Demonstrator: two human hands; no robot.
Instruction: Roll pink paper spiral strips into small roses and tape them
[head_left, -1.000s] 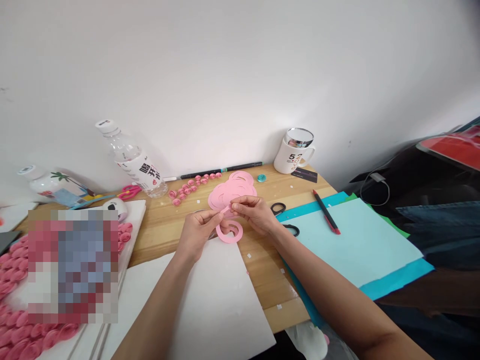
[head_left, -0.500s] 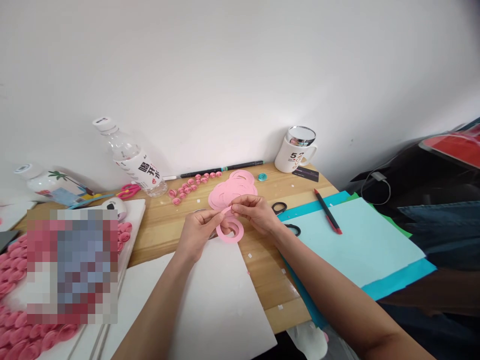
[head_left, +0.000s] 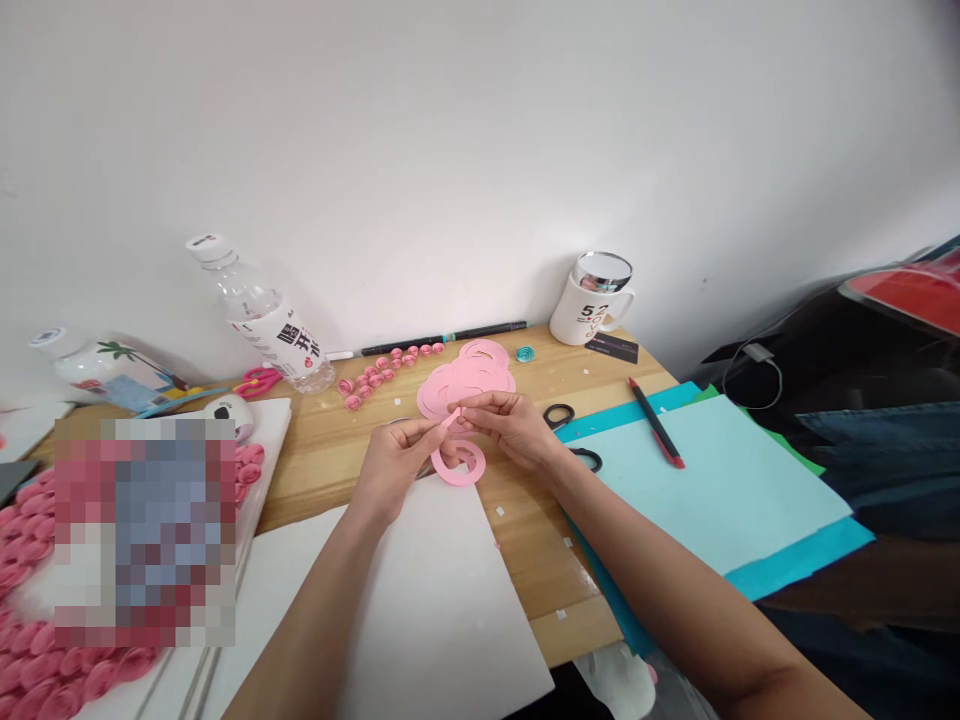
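A pink paper spiral strip (head_left: 460, 477) hangs in loops below my fingers, over the top edge of a white sheet (head_left: 442, 600). My left hand (head_left: 401, 460) pinches the strip between thumb and forefinger. Close against it, my right hand (head_left: 510, 425) pinches the strip's upper end with its fingertips; the exact fold there is hidden. Just behind the hands lies a pile of pink paper spirals (head_left: 472, 375). Several small rolled pink paper flowers (head_left: 375, 375) sit left of that pile, and one teal rolled flower (head_left: 524, 354) sits right of it.
A water bottle (head_left: 262, 320) stands back left, a lidded mug (head_left: 592, 300) back right. Black-handled scissors (head_left: 587, 459) lie beside light blue paper (head_left: 712, 490) with a pen (head_left: 656, 423) on it. Pink flowers (head_left: 97, 675) cover a board at left. A black marker (head_left: 442, 338) lies along the wall.
My right fingertips have shifted slightly left and up along the strip's end. The hanging loops have swung a little left. My left hand stays nearly in place.
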